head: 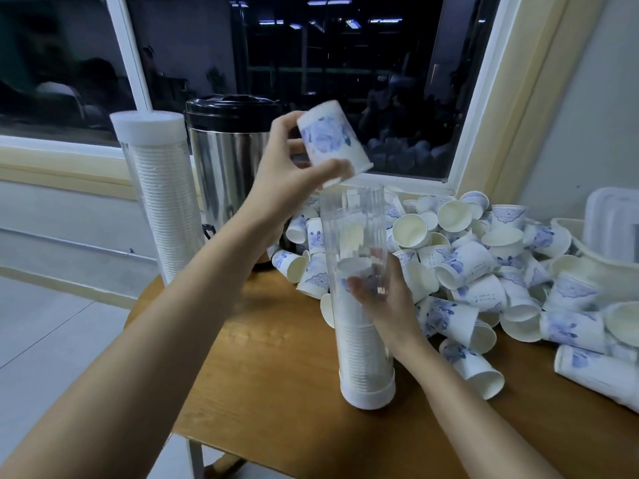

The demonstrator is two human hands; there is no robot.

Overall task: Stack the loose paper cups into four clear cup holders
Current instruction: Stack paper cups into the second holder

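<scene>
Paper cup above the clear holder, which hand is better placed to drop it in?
Left. The left hand holds the paper cup mouth down over the open clear holder; the right hand grips that holder midway.

L forearm [166, 326] bare, runs from the lower-left corner up & to the right. L hand [287, 160] is up high, gripping an upside-down paper cup [330, 138]: thumb under it near the rim, other fingers [287, 121] curled over the far side. R forearm [460, 392] bare, comes in from lower right, angled up & left. R hand [387, 302] sits lower, wrapped round the clear cup holder [352, 229] abt mid-height, fingertips seen thru the plastic. Hands apart, L above R.
</scene>
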